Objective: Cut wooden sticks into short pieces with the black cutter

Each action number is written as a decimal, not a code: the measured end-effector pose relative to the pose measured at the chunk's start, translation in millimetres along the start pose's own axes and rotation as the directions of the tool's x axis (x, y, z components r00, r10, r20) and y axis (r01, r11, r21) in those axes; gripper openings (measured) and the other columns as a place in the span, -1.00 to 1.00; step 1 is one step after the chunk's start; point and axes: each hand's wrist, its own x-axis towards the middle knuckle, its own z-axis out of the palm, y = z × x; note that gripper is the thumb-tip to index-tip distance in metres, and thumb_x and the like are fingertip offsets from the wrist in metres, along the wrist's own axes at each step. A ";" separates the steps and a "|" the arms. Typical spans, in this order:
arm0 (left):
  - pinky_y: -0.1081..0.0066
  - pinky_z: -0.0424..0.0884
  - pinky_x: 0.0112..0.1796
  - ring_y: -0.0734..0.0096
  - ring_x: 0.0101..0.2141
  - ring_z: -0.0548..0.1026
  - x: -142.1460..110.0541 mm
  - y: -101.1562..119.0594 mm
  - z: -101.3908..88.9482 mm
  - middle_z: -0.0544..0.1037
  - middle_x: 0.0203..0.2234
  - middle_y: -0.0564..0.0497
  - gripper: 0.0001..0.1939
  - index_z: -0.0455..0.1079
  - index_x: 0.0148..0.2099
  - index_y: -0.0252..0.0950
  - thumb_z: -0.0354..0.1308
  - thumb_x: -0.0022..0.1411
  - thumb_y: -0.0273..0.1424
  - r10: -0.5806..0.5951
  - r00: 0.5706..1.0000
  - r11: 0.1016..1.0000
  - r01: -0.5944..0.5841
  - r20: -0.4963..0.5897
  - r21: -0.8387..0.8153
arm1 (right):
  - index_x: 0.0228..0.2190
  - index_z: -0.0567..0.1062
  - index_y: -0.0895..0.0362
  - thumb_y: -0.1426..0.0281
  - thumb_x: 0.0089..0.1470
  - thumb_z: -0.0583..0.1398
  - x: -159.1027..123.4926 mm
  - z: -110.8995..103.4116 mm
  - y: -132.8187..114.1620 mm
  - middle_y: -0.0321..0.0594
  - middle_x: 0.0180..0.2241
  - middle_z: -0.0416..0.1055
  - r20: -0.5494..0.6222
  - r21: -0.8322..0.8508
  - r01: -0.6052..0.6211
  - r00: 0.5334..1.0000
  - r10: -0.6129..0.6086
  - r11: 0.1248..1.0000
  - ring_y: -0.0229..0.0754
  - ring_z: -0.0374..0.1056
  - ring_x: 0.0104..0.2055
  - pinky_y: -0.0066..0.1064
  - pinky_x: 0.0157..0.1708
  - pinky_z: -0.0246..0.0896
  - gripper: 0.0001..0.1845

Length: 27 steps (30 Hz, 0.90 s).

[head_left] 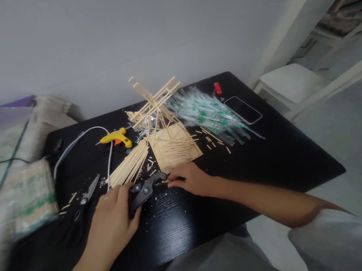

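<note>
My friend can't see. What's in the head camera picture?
Left hand grips dark cutters; right hand holds a small stick at their jaws. Beyond, on a black table, are a stick model, loose sticks and a yellow glue gun.

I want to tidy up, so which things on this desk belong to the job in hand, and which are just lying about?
Likely the job's: cutters (left hand), small piece (right hand), loose sticks, stick structure, glue gun, scissors.

Likely just lying about: plastic wrappers, phone-like slab, small red object.
</note>
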 end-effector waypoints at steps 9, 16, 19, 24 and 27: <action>0.12 0.45 -0.14 -0.03 -0.17 0.53 3.1 17.6 2.7 0.52 -0.14 -0.22 -0.63 0.26 0.10 -0.33 0.15 0.28 -0.34 0.017 1.000 0.999 -0.017 0.007 0.033 | -0.37 0.60 0.19 0.48 0.17 0.34 -1.8 1.6 2.8 -0.16 -0.39 0.60 -0.010 -0.063 -0.012 1.000 0.011 0.998 -0.16 0.50 -0.32 -0.41 -0.24 0.33 -0.95; 0.12 0.45 -0.19 -0.02 -0.22 0.54 6.8 28.5 3.7 0.53 -0.20 -0.20 -0.57 0.32 0.07 -0.35 0.10 0.37 -0.11 0.002 1.000 0.998 -0.001 -0.006 0.061 | -0.30 0.62 0.19 0.54 0.16 0.32 -1.7 -0.9 3.1 -0.15 -0.33 0.62 0.010 -0.030 -0.034 0.999 0.034 0.999 -0.14 0.52 -0.28 -0.41 -0.23 0.33 -0.95; 0.12 0.45 -0.20 -0.02 -0.22 0.54 6.1 30.6 2.6 0.54 -0.21 -0.20 -0.54 0.33 0.07 -0.35 0.05 0.39 -0.05 -0.001 1.000 0.999 0.002 -0.020 0.051 | -0.31 0.63 0.17 0.53 0.15 0.33 -1.0 -1.9 1.7 -0.16 -0.31 0.63 0.015 -0.018 -0.040 0.999 0.041 0.999 -0.14 0.53 -0.27 -0.41 -0.22 0.34 -0.94; 0.15 0.43 -0.23 -0.01 -0.23 0.55 5.5 34.6 -1.3 0.54 -0.24 -0.21 -0.54 0.33 0.05 -0.37 0.03 0.41 -0.05 0.001 0.999 0.997 0.002 -0.049 0.071 | -0.31 0.64 0.17 0.54 0.16 0.31 -0.4 -1.5 1.3 -0.18 -0.32 0.64 0.003 0.005 -0.035 0.999 0.035 0.999 -0.15 0.54 -0.28 -0.41 -0.20 0.35 -0.93; 0.14 0.43 -0.23 -0.02 -0.23 0.55 5.7 36.8 -2.9 0.54 -0.24 -0.21 -0.54 0.34 0.03 -0.37 0.03 0.41 -0.05 -0.005 0.999 0.997 0.009 -0.048 0.079 | -0.29 0.64 0.18 0.52 0.17 0.31 -0.7 -1.4 2.0 -0.16 -0.31 0.64 -0.001 0.000 -0.022 1.000 0.022 1.000 -0.13 0.55 -0.26 -0.40 -0.20 0.36 -0.93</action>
